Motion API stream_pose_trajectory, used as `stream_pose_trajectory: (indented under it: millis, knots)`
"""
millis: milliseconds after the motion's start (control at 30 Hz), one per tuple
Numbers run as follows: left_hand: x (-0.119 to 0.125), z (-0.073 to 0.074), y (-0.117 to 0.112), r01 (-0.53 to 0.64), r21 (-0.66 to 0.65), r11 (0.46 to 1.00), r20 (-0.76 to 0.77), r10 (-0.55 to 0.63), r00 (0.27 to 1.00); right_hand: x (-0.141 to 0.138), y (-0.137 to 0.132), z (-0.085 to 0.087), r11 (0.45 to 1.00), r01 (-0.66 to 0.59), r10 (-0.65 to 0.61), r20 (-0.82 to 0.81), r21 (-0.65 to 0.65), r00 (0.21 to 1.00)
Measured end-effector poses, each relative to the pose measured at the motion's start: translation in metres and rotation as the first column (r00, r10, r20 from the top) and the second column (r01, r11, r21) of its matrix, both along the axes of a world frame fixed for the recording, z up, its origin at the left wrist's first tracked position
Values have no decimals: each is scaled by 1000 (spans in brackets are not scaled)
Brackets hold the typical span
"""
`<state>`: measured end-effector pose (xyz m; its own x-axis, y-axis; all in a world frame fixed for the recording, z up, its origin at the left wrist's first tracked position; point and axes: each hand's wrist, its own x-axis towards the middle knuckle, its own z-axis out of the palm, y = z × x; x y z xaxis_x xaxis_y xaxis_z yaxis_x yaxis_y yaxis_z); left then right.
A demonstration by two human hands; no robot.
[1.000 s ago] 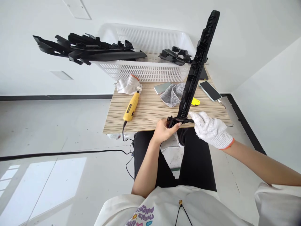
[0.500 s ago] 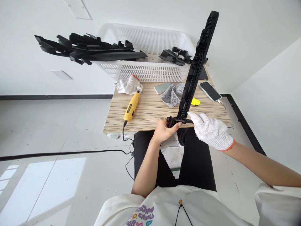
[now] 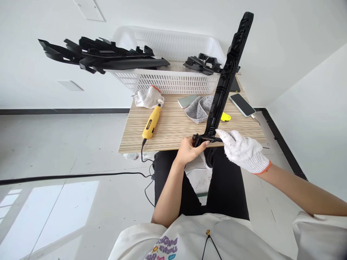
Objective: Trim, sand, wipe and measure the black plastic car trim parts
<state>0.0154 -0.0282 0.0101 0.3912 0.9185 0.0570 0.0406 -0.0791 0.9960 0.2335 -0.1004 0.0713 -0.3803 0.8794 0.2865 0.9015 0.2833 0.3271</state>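
Note:
A long black plastic trim part (image 3: 222, 86), ribbed on its inner side, stands slanted from the table's front edge up past the basket. My bare left hand (image 3: 189, 150) is closed around the left side of its lower end, thumb lying across it. At the right side of that same end is my right hand (image 3: 242, 150), in a white knit glove with an orange cuff. Its forefinger reaches along the part, while the other fingers curl over the dark end. Whether a small tool is also inside the glove is hidden.
A white plastic basket (image 3: 173, 82) at the back carries several black plastic parts (image 3: 108, 59). On the wood-grain table (image 3: 170, 130) lie a yellow corded rotary tool (image 3: 151, 122), a white glove (image 3: 148, 98), a grey cloth (image 3: 197, 110), a phone (image 3: 242, 104) and a yellow object (image 3: 225, 116).
Almost nothing differs. The top of the long part has shifted very slightly to the right; both hands keep their places at its lower end.

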Motion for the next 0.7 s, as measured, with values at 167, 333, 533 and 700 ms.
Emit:
stream_pose_trajectory:
  millis: [167, 333, 533, 700]
  knots:
    - [0, 0, 0, -3, 0, 1000, -5, 3, 1000, -5, -4, 5, 1000, 13, -13, 39, 8, 999]
    - [1, -1, 0, 9, -21, 1000, 36, -8, 999, -4, -6, 3, 999, 24, -24, 5, 43, 1000]
    - [2, 3, 0, -4, -18, 1000, 90, 6, 996, -8, -6, -4, 982, 20, -11, -51, 190, 999]
    - [3, 5, 0, 2, -54, 999, 139, 6, 990, -12, -12, -15, 971, -8, 38, -117, 241, 992]
